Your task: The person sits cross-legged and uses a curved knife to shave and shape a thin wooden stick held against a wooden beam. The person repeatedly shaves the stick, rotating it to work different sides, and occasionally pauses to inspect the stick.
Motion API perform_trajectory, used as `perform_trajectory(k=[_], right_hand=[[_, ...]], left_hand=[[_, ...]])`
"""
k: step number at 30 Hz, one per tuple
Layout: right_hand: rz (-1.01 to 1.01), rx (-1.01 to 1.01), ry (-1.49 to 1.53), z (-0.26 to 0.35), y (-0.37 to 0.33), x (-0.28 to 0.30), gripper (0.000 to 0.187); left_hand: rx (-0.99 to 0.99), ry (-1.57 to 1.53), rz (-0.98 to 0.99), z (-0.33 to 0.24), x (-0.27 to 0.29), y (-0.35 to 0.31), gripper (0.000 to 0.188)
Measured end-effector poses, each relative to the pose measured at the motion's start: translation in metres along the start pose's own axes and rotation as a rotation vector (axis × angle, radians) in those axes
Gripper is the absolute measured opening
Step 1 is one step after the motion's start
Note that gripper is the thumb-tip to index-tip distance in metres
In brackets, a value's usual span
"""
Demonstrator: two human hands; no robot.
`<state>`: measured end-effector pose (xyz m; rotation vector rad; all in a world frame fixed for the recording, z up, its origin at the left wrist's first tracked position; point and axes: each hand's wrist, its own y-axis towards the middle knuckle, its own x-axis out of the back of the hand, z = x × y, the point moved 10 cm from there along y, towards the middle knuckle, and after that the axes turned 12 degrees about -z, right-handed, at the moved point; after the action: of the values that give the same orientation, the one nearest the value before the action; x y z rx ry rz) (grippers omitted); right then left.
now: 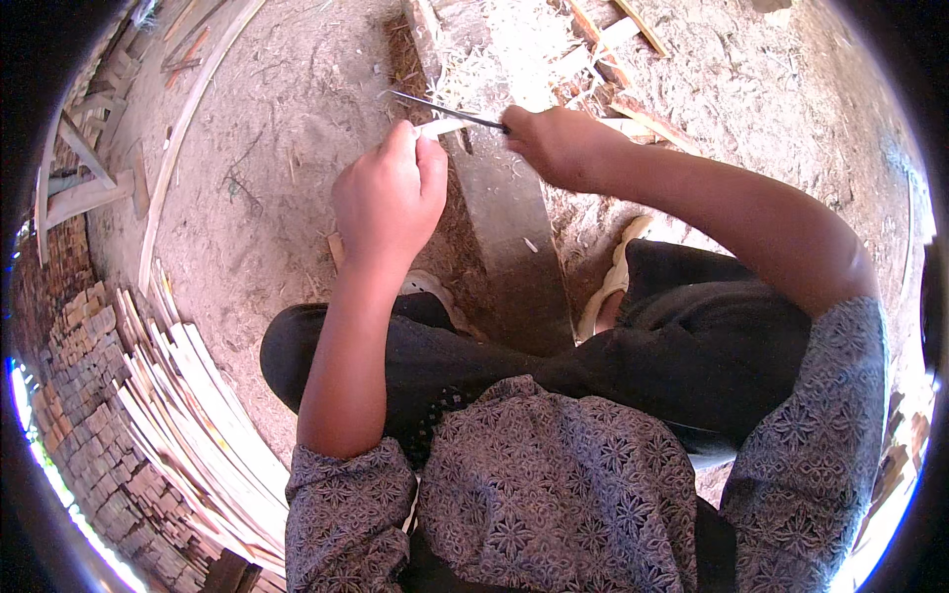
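My left hand (pixel 393 193) is closed around a short pale strip of wood (pixel 444 127), whose end sticks out past the thumb toward the right. In my right hand (pixel 556 143) is a knife; its thin dark blade (pixel 450 110) points left, just above the wood strip. Whether the blade touches the strip I cannot tell. Both hands are over a wide plank (pixel 509 222) that runs away from me between my feet. The knife's handle and the strip's other end are hidden in my fists.
Pale wood shavings (pixel 529 49) cover the plank's far part, with offcuts (pixel 647 119) beside it. Long thin wooden strips (pixel 198 395) lie at the left, next to stacked small wood blocks (pixel 94 381). A long curved pole (pixel 183 128) rests on the dirt floor (pixel 267 128).
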<state>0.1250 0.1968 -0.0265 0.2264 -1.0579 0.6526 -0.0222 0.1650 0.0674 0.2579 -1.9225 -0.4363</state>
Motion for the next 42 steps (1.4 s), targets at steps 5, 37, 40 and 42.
perform_trajectory(k=[5, 37, 40, 42], right_hand=[[0.327, 0.043, -0.298, -0.124, -0.034, -0.08, 0.023], [-0.127, 0.022, 0.055, 0.019, 0.005, 0.031, 0.023], [-0.041, 0.08, -0.061, -0.013, 0.005, -0.017, 0.023], [0.183, 0.059, -0.224, -0.088, -0.007, -0.057, 0.024]], left_hand=[[0.001, -0.019, -0.007, 0.001, 0.002, 0.006, 0.024], [0.038, 0.02, 0.062, 0.001, -0.001, -0.005, 0.019], [0.012, -0.008, 0.051, -0.01, -0.005, 0.0, 0.02], [0.016, -0.014, 0.062, -0.011, -0.003, 0.0, 0.02]])
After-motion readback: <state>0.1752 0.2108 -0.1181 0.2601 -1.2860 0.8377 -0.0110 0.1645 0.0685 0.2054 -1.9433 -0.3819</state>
